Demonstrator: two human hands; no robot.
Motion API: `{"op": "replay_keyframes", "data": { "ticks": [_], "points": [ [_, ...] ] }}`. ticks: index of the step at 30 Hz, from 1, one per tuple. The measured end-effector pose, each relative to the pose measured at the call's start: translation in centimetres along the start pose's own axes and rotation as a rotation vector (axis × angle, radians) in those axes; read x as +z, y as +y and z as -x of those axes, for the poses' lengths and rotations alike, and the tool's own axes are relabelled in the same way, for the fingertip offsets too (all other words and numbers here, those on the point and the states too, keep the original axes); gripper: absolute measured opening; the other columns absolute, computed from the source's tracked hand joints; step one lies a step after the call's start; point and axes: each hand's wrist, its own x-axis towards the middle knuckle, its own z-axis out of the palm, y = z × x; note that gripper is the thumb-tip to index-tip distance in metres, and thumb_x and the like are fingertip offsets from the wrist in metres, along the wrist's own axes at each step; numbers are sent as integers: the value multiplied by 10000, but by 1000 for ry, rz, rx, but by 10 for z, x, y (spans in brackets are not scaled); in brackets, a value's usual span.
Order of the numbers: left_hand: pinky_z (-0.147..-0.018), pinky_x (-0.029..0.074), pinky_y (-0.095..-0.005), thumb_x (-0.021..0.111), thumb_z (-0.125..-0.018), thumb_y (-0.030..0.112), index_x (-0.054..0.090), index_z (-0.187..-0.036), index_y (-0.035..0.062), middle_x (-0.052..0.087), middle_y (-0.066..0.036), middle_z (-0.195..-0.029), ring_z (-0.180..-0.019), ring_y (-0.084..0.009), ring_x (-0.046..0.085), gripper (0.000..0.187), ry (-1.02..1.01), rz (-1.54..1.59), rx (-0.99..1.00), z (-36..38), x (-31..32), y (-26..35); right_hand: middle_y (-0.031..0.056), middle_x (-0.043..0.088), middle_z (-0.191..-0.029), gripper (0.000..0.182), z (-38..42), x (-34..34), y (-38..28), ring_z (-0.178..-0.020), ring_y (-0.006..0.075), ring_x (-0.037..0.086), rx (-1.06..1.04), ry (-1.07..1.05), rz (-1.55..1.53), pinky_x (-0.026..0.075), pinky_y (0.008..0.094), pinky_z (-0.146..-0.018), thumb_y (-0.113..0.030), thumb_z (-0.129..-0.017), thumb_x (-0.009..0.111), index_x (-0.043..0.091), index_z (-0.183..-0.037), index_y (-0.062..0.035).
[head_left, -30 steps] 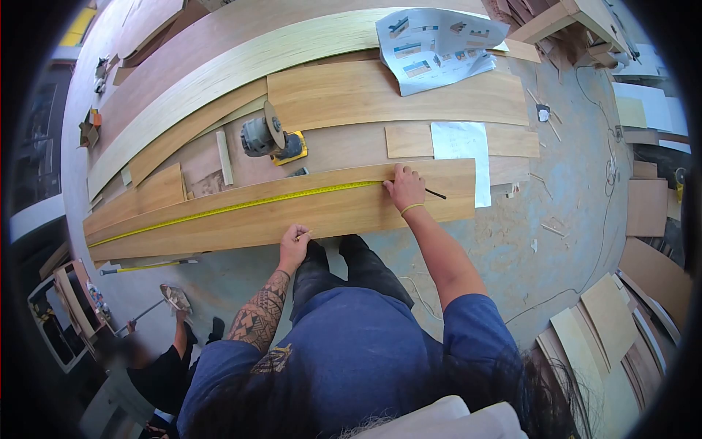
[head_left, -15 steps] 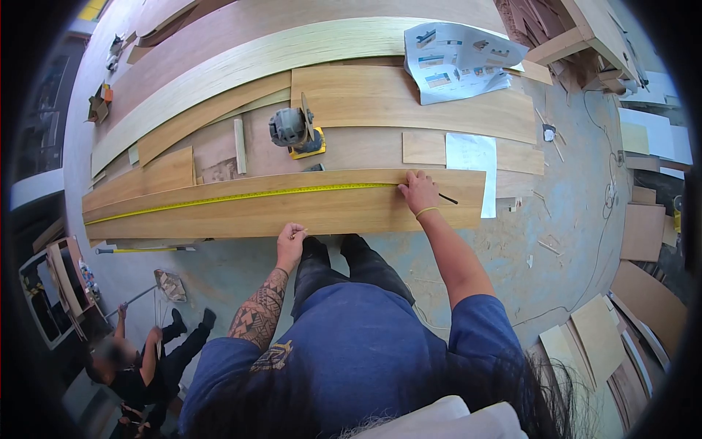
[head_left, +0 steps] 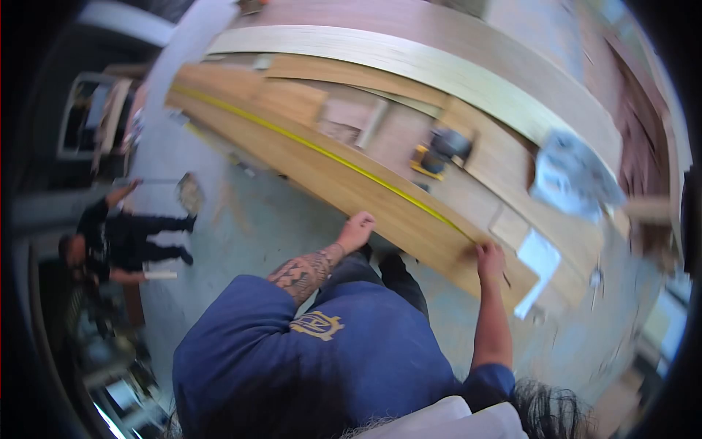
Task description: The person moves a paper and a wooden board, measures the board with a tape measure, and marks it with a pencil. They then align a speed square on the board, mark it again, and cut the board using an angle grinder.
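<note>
A long wooden board (head_left: 329, 164) slants across the view in front of me. Along it runs a yellow tape measure (head_left: 344, 162), laid out straight from the far left end. At the tape's near right end, my right hand (head_left: 491, 262) is closed on it with the fingertips down at the board. A dark pencil-like stick (head_left: 507, 279) pokes out from under that hand. My left hand (head_left: 356, 230) is by the board's near edge, fingers curled together. Whatever it may hold is too small to make out.
Beyond the board stand a yellow-and-black power tool (head_left: 442, 152), more wooden strips (head_left: 358, 77) and a crumpled printed sheet (head_left: 574, 175). A white paper (head_left: 537, 267) lies by the board's right end. To the left, another person (head_left: 121, 238) holds a long-handled tool.
My view has swung left and tilted, so the board now slopes down to the right and the other person shows more fully. The right hand stays at the tape's near end.
</note>
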Motion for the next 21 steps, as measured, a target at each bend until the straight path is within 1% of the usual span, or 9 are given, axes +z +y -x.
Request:
{"op": "replay_keyframes", "data": {
  "ticks": [4,6,10,12,14,16,17,19,21],
  "points": [
    [-835,566,-316,662,-969,169,708,-1044,54,732,-73,-943,-877,-150,694,144,69,36,-66,-4,-4,-13,185,743,-1052,289,-2,-2,4,-1024,404,699,-133,-134,-49,550,527,-896,-350,-953,730,774,-1047,-80],
    [-823,570,-338,598,-989,185,693,-1095,41,734,-97,-935,-881,-182,715,203,76,53,-43,-5,-8,-11,197,761,-1013,298,-6,2,9,-978,399,722,-184,-208,-85,562,507,-873,-329,-952,730,777,-1064,-57],
    [-807,574,-315,551,-1029,173,644,-1192,9,709,-76,-932,-869,-156,694,248,159,238,-133,-21,-15,-28,202,770,-946,292,-10,7,3,-897,382,749,-234,-336,-124,583,477,-825,-303,-945,734,781,-1064,-40],
    [-805,575,-318,533,-1047,186,651,-1184,29,709,-69,-930,-871,-161,696,240,231,298,-176,-32,-22,-33,146,754,-808,269,-12,9,-4,-701,244,721,-224,-480,-158,569,398,-674,-273,-960,720,785,-1046,-26],
    [-803,576,-321,514,-1065,199,658,-1177,48,709,-63,-928,-872,-166,699,237,294,359,-220,-51,-30,-46,116,743,-792,257,-15,2,-22,-672,203,695,-192,-583,-187,555,373,-641,-272,-971,709,785,-1028,-33],
    [-809,580,-364,486,-1111,307,619,-1233,96,726,-71,-1027,-903,-193,709,277,291,782,-381,-80,-46,-60,82,753,-801,268,-14,-9,-42,-701,158,705,-54,-768,-204,562,342,-651,-278,-990,678,788,-986,-33],
    [-809,580,-364,486,-1111,307,619,-1233,96,726,-71,-1027,-903,-193,709,277,291,794,-378,-92,-57,-59,82,753,-801,268,-14,-15,-51,-701,158,705,-57,-762,-194,562,342,-651,-278,-990,678,788,-986,-33],
    [-793,577,-402,460,-1127,428,555,-1293,137,719,-90,-1124,-917,-217,713,348,402,1131,-410,-120,-84,-55,54,713,-755,267,-11,-29,-71,-601,125,627,2,-874,-222,504,319,-541,-265,-1016,656,777,-950,-37],
    [-593,537,-371,434,-1135,425,517,-1254,138,729,-112,-1061,-813,-220,699,322,566,1426,-484,-139,-123,-28,36,678,-729,259,-6,-40,-85,-549,97,556,-6,-873,-232,441,294,-480,-252,-1030,650,770,-928,-46]
  ]
}}
